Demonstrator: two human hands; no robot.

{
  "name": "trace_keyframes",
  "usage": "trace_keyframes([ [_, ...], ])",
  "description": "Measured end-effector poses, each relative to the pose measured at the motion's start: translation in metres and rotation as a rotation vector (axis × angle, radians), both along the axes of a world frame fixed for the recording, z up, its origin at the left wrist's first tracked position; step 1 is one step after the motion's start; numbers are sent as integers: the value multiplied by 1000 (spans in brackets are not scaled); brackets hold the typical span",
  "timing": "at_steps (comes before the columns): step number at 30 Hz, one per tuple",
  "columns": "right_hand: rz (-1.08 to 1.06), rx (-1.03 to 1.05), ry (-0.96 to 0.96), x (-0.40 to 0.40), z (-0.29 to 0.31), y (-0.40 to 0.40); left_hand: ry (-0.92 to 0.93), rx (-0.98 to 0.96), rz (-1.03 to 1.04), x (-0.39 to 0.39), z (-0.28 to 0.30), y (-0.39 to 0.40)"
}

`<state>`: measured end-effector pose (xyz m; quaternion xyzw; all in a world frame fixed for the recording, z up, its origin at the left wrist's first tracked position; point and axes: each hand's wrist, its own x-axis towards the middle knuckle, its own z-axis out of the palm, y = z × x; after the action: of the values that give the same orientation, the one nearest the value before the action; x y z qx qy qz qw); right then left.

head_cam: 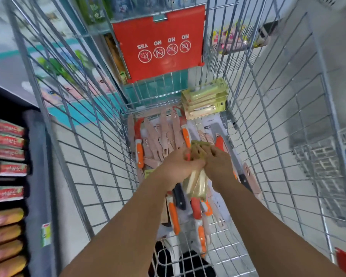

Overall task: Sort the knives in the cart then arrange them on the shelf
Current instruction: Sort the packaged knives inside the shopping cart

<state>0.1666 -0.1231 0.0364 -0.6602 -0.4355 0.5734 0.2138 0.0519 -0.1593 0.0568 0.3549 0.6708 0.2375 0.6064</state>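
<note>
1. Left hand (177,166): bare; no glove, ring or watch visible.
2. Right hand (218,163): bare; no glove, ring or watch visible.
3. Forearms: both bare to the frame's lower edge; no sleeve in view.

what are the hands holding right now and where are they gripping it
Both hands, left and right, grip a bundle of yellow-green packaged knives around its upper half.
</note>
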Motion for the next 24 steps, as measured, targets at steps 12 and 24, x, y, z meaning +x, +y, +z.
trace_keyframes([
  [12,-548,-375,535,-29,21,25,334,151,-96,-34,-11,32],
  [24,-525,-344,508,-40,5,87,325,272,-304,-46,-14,100],
])
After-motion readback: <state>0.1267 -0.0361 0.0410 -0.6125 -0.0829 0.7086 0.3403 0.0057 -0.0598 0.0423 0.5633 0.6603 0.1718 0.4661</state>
